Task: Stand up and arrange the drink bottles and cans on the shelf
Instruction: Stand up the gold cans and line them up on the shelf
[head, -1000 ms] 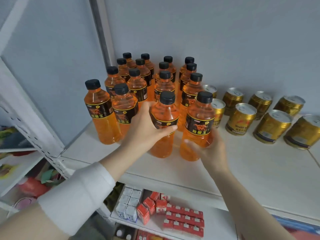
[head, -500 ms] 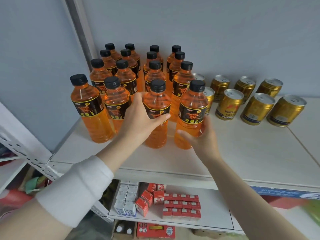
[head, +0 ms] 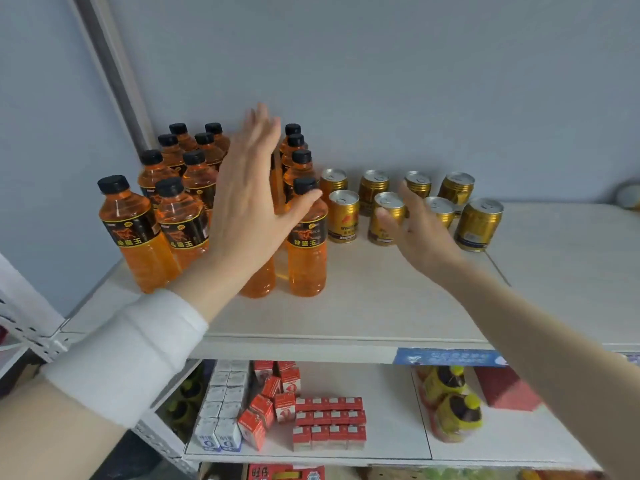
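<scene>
Several orange drink bottles [head: 138, 233] with black caps stand upright in rows at the left of the pale shelf [head: 381, 299]. Several gold cans [head: 343, 216] stand upright in two rows to their right. My left hand [head: 249, 209] is raised flat in front of the bottle group, fingers spread, holding nothing and hiding some bottles behind it. My right hand [head: 415, 230] hovers open just in front of the front-row gold can [head: 386, 218], fingers apart and curved around it.
A grey wall backs the shelf, with a metal upright [head: 110, 71] at the left. Below, a lower shelf [head: 381, 441] holds red cartons [head: 329, 420], white cartons [head: 221, 403] and yellow-capped bottles [head: 453, 403]. A round object [head: 628, 195] sits at the far right.
Both hands have let go of the two front bottles. My left hand rose flat and open; my right hand moved right toward the cans. The view shifted right.
</scene>
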The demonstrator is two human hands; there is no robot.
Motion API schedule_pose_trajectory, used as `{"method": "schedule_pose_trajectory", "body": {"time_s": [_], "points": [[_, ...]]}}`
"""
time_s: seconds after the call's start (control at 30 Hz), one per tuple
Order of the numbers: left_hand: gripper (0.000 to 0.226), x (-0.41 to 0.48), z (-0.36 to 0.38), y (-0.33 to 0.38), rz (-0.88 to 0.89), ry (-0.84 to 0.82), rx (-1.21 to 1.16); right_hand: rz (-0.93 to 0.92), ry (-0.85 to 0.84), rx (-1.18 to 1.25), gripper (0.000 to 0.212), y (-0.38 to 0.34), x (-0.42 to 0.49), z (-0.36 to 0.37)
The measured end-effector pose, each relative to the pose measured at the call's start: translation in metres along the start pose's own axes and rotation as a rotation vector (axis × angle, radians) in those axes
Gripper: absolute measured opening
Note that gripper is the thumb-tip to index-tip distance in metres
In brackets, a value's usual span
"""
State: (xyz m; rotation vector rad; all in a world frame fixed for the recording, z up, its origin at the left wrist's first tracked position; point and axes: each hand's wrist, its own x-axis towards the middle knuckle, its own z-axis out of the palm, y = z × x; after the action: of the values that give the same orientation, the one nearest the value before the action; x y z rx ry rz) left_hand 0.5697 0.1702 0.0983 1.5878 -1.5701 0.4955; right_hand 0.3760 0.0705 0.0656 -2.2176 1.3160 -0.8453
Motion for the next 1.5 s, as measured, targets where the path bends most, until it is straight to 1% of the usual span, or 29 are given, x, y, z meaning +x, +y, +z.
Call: {"method": "schedule_pose_trajectory", "body": {"time_s": [0.1,0.17,0.23,0.3,0.4,0.47,0.57,0.73,0.87,0.97,1.1,1.17,1.23,1.3,1.5], "points": [[0.074,0.034,0.026,0.064,0.155,-0.059,0.141,-0.079,-0.002,-0.304,0.068,0.029,0.011,-0.061],[0.072,0.050,0.061,0.104,0.252,-0.188,0.280,-0.123,-0.022,-0.567,0.068,0.064,0.014,-0.100],[0.071,0.058,0.101,0.142,0.323,-0.351,0.434,-0.112,-0.038,-0.747,0.070,0.108,0.009,-0.139],[0.072,0.063,0.141,0.183,0.328,-0.480,0.529,-0.066,-0.039,-0.850,0.071,0.153,-0.002,-0.178],[0.071,0.067,0.195,0.250,0.284,-0.603,0.492,0.041,-0.042,-0.926,0.071,0.212,-0.021,-0.235],[0.071,0.071,0.231,0.295,0.314,-0.643,0.468,0.105,-0.013,-0.938,0.071,0.248,-0.028,-0.271],[0.071,0.075,0.283,0.356,0.361,-0.685,0.425,0.165,0.038,-0.912,0.067,0.297,-0.037,-0.318],[0.071,0.089,0.368,0.440,0.444,-0.727,0.307,0.306,0.050,-0.898,0.065,0.383,-0.036,-0.380],[0.074,0.105,0.436,0.493,0.425,-0.756,0.119,0.411,0.102,-0.803,0.061,0.445,-0.031,-0.425],[0.080,0.108,0.480,0.527,0.345,-0.809,-0.062,0.517,0.133,-0.719,0.058,0.488,-0.029,-0.448],[0.092,0.103,0.529,0.562,0.154,-0.963,-0.324,0.662,0.195,-0.515,0.065,0.548,-0.018,-0.463],[0.097,0.103,0.552,0.575,0.068,-0.986,-0.427,0.690,0.203,-0.442,0.070,0.577,-0.006,-0.469],[0.101,0.107,0.572,0.583,-0.036,-0.975,-0.542,0.692,0.230,-0.345,0.074,0.604,0.010,-0.474],[0.098,0.107,0.586,0.590,-0.140,-0.966,-0.652,0.676,0.271,-0.243,0.078,0.631,0.027,-0.477],[0.085,0.096,0.607,0.603,-0.279,-0.855,-0.815,0.611,0.346,0.064,0.095,0.692,0.062,-0.468]]}}
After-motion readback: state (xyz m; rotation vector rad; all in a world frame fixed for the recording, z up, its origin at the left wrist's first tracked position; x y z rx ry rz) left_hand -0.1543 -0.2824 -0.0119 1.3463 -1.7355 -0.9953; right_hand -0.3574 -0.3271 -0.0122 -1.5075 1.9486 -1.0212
